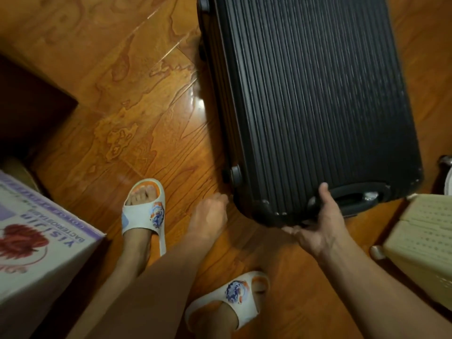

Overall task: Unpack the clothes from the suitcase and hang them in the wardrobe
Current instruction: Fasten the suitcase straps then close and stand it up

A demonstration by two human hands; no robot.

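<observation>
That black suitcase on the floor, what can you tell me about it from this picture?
The suitcase is a black hard-shell case with fine vertical ribs, lying closed and flat on the glossy wooden floor. Its corners nearest the person are scuffed pale. A recessed carry handle sits in the near end, and wheels show along its left edge. The right hand holds that near end, thumb on top and fingers beneath; the left hand reaches toward its near left corner.

I'm looking down into a home: glossy orange-brown wooden plank floor, white printed house slippers at six o'clock, printed cardboard box at eight o'clock.
</observation>
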